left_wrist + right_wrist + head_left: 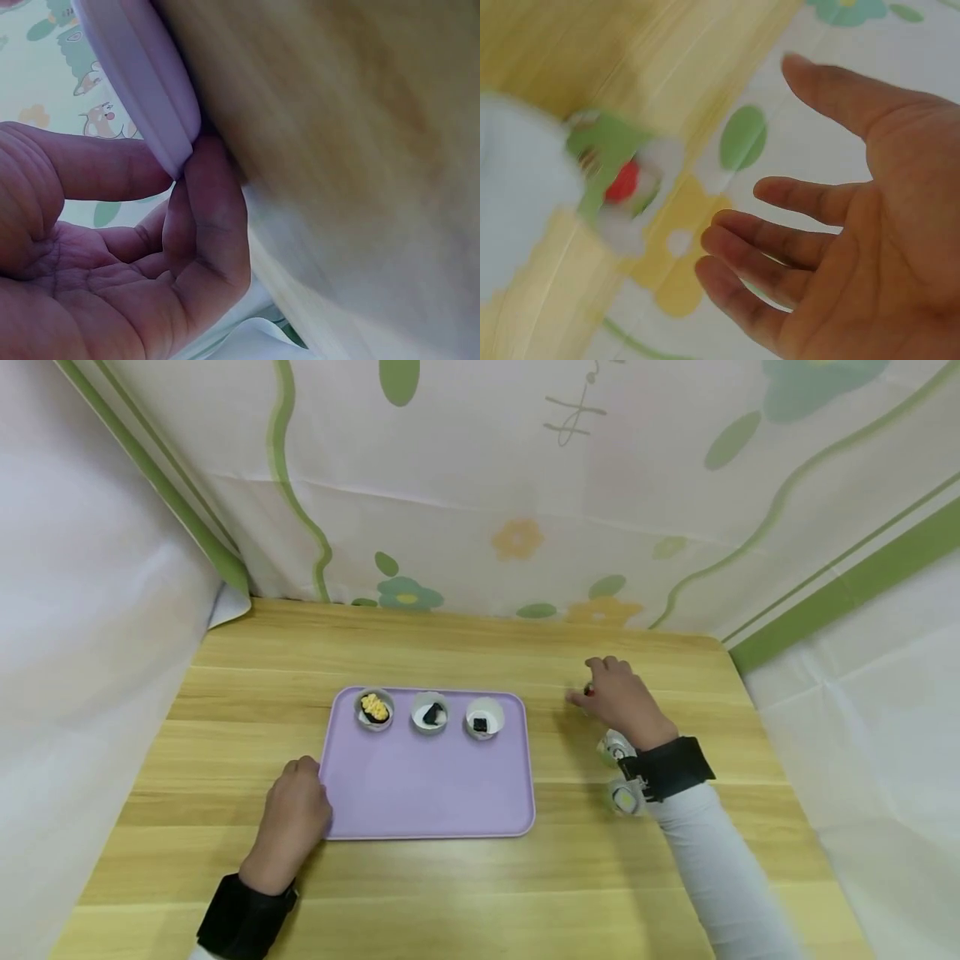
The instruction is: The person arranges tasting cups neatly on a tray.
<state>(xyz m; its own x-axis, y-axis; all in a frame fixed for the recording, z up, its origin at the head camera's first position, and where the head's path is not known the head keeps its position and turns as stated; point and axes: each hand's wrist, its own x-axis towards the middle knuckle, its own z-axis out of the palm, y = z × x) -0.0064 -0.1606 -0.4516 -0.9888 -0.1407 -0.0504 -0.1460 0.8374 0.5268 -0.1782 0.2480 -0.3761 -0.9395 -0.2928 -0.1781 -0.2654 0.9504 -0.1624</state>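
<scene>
My left hand grips the left edge of the lilac tray. In the left wrist view its thumb and curled fingers pinch the tray's rim. Along the tray's far side stand three small cups: one with yellow-topped sushi, one with a dark and white rice piece, one with a small black-wrapped piece. Right of the tray, my right hand hovers with fingers spread beside a small cup with a green pattern and a red piece, blurred in the right wrist view.
Two more small cups, the farther one and the nearer one, stand by my right wrist, partly covered by it. A blurred white round shape fills the left of the right wrist view. Patterned cloth hangs around the wooden table.
</scene>
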